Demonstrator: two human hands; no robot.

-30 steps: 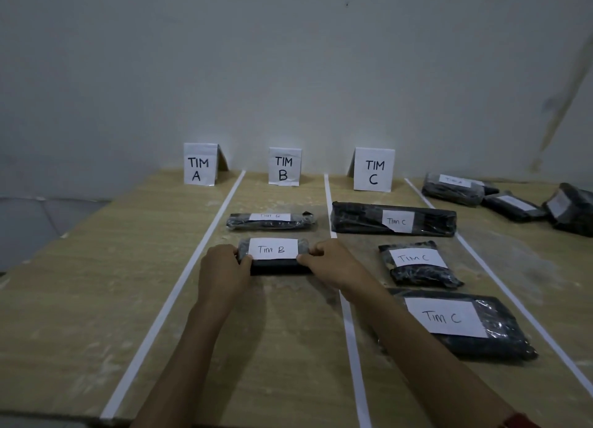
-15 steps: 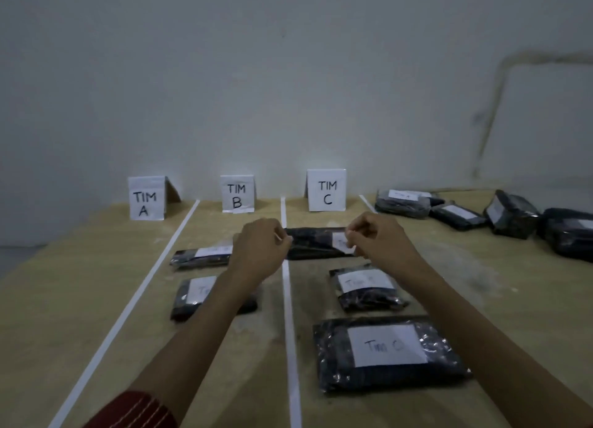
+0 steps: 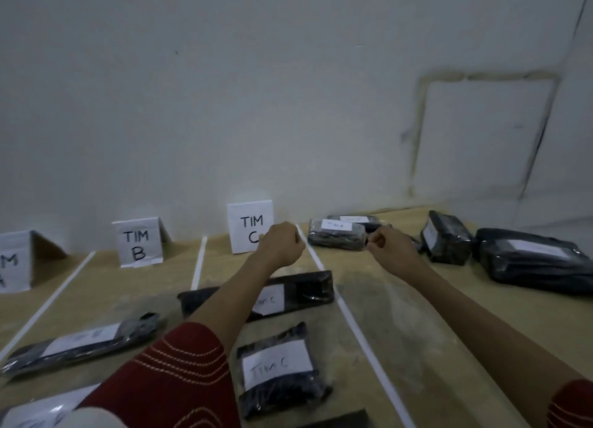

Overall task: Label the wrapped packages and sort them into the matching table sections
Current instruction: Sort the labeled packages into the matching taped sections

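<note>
Black wrapped package with a white paper label sits on the tan wooden surface, between your left grip and right grip; both are curled tight and empty.

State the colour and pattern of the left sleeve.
The left sleeve is dark red with thin pale curved lines; head view shows it best.
</note>
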